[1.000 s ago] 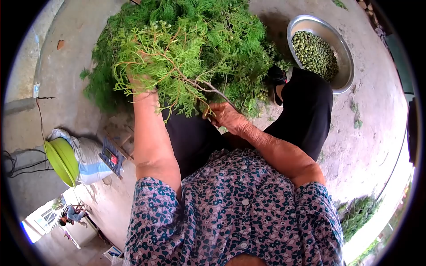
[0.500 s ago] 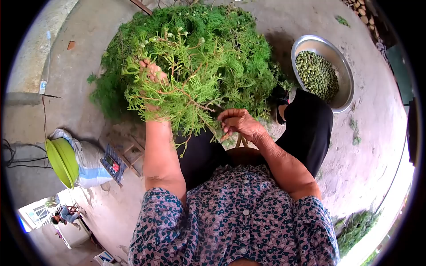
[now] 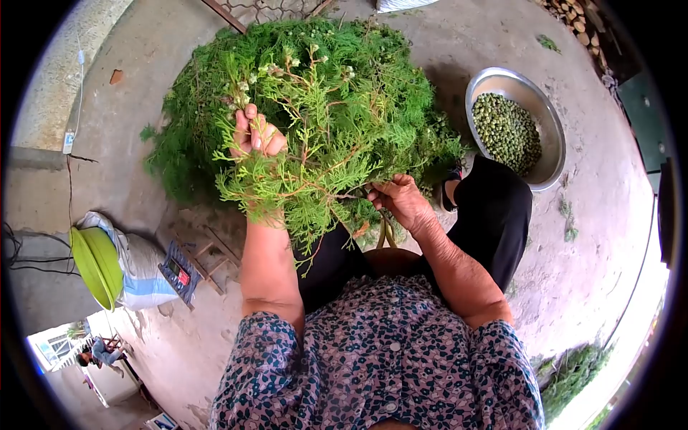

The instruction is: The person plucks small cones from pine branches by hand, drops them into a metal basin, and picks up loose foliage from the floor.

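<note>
A leafy green branch (image 3: pixel 308 179) with pale cones (image 3: pixel 244 87) near its far tips spreads between my hands. My left hand (image 3: pixel 259 136) is closed around a sprig on the branch's left side, just below some of the cones. At the branch's woody stem end, my right hand (image 3: pixel 398 199) pinches the stem between thumb and fingers. Beneath and beyond lies a large heap of green branches (image 3: pixel 401 79). A metal basin (image 3: pixel 553 154) holding many green cones (image 3: pixel 505 132) stands to the right of the heap.
At the left are a lime-green basin (image 3: pixel 97 269), a white sack (image 3: pixel 143 276) and a small wooden frame (image 3: pixel 215 261). Stacked logs (image 3: pixel 579 25) lie at the top right. Another person (image 3: pixel 102 353) is far off at the lower left. Greenery (image 3: pixel 573 383) lies at the lower right.
The view has shifted. My left hand's fingers now show more clearly beside the cones. My right hand, further from the stem half a second ago, now pinches its end.
</note>
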Demonstrator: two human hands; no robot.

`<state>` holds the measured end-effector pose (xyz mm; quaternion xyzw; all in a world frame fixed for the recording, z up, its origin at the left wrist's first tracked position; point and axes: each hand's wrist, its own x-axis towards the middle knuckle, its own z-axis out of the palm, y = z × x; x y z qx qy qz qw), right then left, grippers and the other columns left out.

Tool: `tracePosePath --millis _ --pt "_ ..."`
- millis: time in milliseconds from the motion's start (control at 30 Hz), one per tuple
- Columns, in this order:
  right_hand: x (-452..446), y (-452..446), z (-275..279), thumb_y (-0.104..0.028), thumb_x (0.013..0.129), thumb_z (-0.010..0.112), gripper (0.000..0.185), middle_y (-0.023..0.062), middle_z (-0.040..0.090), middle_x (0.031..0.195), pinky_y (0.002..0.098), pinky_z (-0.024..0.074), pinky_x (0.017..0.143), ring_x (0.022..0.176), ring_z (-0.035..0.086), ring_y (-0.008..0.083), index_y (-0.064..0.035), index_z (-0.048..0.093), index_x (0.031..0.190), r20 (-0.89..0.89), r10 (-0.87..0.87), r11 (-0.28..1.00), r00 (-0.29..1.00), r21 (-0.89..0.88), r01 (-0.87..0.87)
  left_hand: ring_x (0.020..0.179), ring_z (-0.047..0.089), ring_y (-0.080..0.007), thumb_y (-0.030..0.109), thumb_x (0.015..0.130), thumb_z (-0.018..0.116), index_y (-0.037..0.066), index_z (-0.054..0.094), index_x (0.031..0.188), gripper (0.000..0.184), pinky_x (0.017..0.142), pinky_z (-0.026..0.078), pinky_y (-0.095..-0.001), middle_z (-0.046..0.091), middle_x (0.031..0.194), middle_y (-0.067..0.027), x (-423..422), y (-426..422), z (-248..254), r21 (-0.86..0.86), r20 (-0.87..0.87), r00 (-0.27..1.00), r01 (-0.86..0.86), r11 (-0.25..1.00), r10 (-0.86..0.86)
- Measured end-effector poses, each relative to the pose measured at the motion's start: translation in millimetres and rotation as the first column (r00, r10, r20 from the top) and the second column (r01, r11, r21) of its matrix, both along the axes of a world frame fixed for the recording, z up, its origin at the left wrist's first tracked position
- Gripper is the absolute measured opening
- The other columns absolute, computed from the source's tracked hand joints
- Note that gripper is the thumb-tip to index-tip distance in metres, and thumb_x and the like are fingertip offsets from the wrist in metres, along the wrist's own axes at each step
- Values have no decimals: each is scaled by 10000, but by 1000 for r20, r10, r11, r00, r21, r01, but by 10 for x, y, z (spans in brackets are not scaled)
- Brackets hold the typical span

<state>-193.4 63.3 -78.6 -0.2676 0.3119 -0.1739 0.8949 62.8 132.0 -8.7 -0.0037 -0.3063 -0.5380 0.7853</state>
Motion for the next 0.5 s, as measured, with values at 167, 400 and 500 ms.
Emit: tracePosePath --millis 167,400,500 --pt "-73 -96 2 -29 811 565 58 116 613 737 241 439 444 539 566 144 27 566 798 -29 74 996 997 -48 -76 438 364 -120 252 955 317 43 463 930 256 401 281 -268 486 548 -54 -190 48 157 142 14 995 -98 985 97" --pt "-178 -396 205 -99 848 544 83 -3 556 703 216 407 494 583 526 91 -40 580 895 -102 -331 908 938 -307 287 499 470 -134 204 880 472 24 537 838 197 575 454 -306 513 643 -26 -687 41 539 566 459 834 -541 622 308" --pt "-233 -534 435 -101 861 536 101 1 562 711 215 393 496 605 512 85 -28 589 906 73 -487 778 870 -417 471 541 529 -167 253 845 527 10 580 832 249 614 457 -331 555 641 -53 -855 24 573 543 572 791 -565 621 219"
